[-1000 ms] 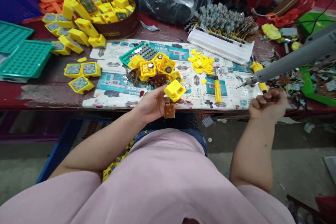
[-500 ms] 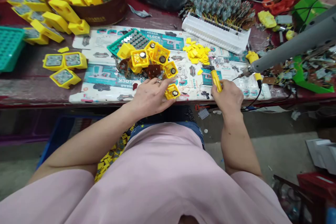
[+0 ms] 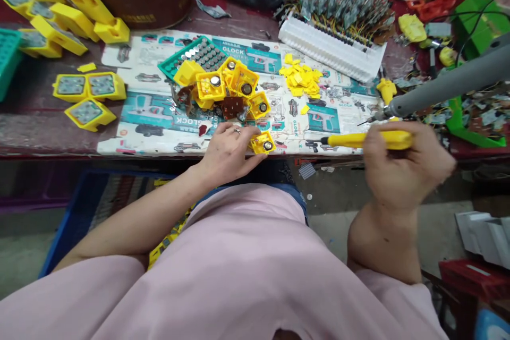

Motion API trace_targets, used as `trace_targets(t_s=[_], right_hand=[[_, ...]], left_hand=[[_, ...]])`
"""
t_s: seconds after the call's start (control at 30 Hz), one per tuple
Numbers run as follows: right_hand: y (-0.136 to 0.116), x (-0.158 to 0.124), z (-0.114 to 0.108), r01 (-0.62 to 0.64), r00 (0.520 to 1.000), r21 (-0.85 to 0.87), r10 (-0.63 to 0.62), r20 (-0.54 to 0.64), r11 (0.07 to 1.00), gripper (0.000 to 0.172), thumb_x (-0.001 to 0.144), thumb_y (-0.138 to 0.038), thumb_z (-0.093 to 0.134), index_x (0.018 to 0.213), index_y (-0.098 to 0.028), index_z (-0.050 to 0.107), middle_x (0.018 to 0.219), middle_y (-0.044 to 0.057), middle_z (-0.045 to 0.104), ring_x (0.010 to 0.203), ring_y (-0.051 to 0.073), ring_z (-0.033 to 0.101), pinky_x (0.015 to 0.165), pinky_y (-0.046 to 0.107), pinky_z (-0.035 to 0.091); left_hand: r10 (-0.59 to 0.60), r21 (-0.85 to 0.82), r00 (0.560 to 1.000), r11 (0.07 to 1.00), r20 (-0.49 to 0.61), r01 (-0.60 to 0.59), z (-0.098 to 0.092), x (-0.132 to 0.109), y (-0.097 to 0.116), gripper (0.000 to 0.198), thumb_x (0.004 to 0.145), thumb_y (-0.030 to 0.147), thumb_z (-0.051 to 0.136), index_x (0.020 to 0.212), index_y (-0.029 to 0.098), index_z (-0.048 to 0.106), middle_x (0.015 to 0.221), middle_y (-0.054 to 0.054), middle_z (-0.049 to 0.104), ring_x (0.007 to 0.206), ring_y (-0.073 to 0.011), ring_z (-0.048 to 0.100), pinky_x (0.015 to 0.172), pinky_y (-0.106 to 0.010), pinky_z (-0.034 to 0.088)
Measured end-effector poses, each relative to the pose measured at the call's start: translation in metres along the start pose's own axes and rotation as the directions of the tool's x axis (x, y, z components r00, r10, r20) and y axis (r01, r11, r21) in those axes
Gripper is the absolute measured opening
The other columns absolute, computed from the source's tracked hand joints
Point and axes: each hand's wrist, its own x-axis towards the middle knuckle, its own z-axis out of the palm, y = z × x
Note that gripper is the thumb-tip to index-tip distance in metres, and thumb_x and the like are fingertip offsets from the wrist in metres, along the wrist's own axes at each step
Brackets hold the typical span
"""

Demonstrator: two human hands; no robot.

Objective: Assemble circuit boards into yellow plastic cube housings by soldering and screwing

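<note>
My left hand point(image 3: 231, 151) rests at the table's front edge, its fingers closed on a small open yellow case point(image 3: 262, 142) with a round metal cell inside. To the right, my right hand point(image 3: 406, 164) grips a yellow-handled tool point(image 3: 350, 140), whose dark tip points left over the printed sheet point(image 3: 191, 147). Beyond my left hand lie several open yellow cases point(image 3: 243, 85) with round cells and a brown circuit board point(image 3: 232, 108). Behind them is a teal tray point(image 3: 165, 66) of button cells. Small flat yellow pieces point(image 3: 300, 78) form a pile between my hands.
A grey pole-like tool point(image 3: 446, 85) slants in from the right above the table. A white rack point(image 3: 330, 49) of wired parts stands at the back. Yellow blocks point(image 3: 90, 86) and a brown round tin point(image 3: 151, 10) are at left, a green tray point(image 3: 470, 130) at right.
My right hand has moved right and lifted nearer the camera, turning the yellow-handled tool from upright to roughly level. My left hand stays at the small yellow case. The view has shifted slightly.
</note>
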Motion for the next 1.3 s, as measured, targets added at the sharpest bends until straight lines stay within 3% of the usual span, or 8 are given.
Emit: trace_targets(t_s=[0.1,0.2,0.37,0.57,0.8,0.93,1.13,1.3], right_hand=[[-0.003,0.006,0.018,0.030,0.986,0.060,-0.039,0.165,0.998,0.016,0.088,-0.039,0.065,0.083,-0.024,0.066,0.080,0.004,0.073,0.074,0.018,0.069,0.070,0.035,0.057],[0.001,0.004,0.027,-0.078,0.950,0.177,0.019,0.313,0.981,0.017,0.086,-0.040,0.069,0.085,-0.024,0.068,0.092,0.005,0.075,0.090,0.020,0.073,0.083,0.037,0.060],[-0.001,-0.010,0.016,-0.206,0.835,0.201,0.065,0.547,0.958,0.017,0.084,-0.037,0.073,0.096,-0.024,0.074,0.092,0.001,0.079,0.079,0.018,0.076,0.073,0.030,0.062],[-0.043,-0.038,0.022,-0.035,0.985,0.375,-0.032,0.170,0.926,0.022,0.083,-0.014,0.072,0.100,-0.027,0.071,0.100,0.002,0.080,0.086,0.018,0.077,0.080,0.031,0.065],[-0.054,-0.050,0.042,0.106,0.946,0.435,-0.225,0.233,0.894,0.029,0.080,-0.009,0.074,0.103,-0.025,0.068,0.098,0.003,0.080,0.087,0.017,0.078,0.082,0.026,0.066],[-0.050,-0.051,0.049,0.254,0.928,0.367,-0.333,0.169,0.895,0.027,0.081,-0.013,0.074,0.104,-0.024,0.067,0.097,0.005,0.080,0.084,0.016,0.078,0.082,0.022,0.065],[-0.053,-0.052,0.051,0.452,0.836,0.326,-0.522,0.170,0.830,0.018,0.081,-0.015,0.075,0.097,-0.019,0.069,0.096,0.009,0.080,0.094,0.018,0.077,0.087,0.025,0.065],[-0.053,-0.051,0.052,0.477,0.821,0.338,-0.548,0.157,0.811,0.013,0.081,-0.015,0.075,0.093,-0.016,0.070,0.093,0.009,0.080,0.097,0.018,0.077,0.091,0.025,0.064]], left_hand=[[-0.005,-0.079,1.000,0.997,-0.007,0.005,0.005,-0.002,0.001,0.044,0.085,0.048,0.062,0.117,0.017,0.058,0.109,-0.013,0.073,0.101,-0.0301,0.067,0.098,-0.047,0.043],[-0.017,-0.155,0.998,0.988,-0.057,0.008,0.012,-0.005,-0.001,0.043,0.085,0.046,0.063,0.116,0.017,0.057,0.113,-0.014,0.072,0.104,-0.0295,0.066,0.096,-0.045,0.044],[-0.059,-0.198,0.993,0.979,-0.105,0.037,0.021,-0.007,-0.002,0.046,0.084,0.048,0.064,0.117,0.016,0.057,0.110,-0.015,0.072,0.101,-0.0303,0.065,0.093,-0.046,0.044],[-0.094,-0.195,0.992,0.978,-0.086,0.076,0.021,-0.004,0.001,0.035,0.085,0.049,0.063,0.103,0.020,0.057,0.107,-0.012,0.073,0.098,-0.0288,0.064,0.094,-0.046,0.042],[-0.083,-0.245,0.991,0.968,-0.109,0.054,0.024,-0.005,0.001,0.034,0.086,0.051,0.063,0.099,0.020,0.056,0.106,-0.013,0.072,0.096,-0.0289,0.063,0.093,-0.046,0.040],[-0.051,-0.241,0.989,0.970,-0.140,0.016,0.026,-0.005,-0.001,0.033,0.085,0.048,0.064,0.100,0.020,0.057,0.106,-0.013,0.073,0.096,-0.0300,0.063,0.094,-0.048,0.039],[-0.037,-0.233,0.988,0.972,-0.153,0.000,0.028,-0.006,-0.003,0.032,0.081,0.044,0.068,0.099,0.021,0.056,0.108,-0.011,0.073,0.098,-0.0292,0.063,0.096,-0.047,0.039],[0.061,-0.116,0.961,0.989,-0.269,-0.095,0.030,-0.006,-0.003,0.030,0.084,0.040,0.067,0.102,0.020,0.055,0.105,-0.010,0.074,0.093,-0.0274,0.065,0.092,-0.044,0.041]])
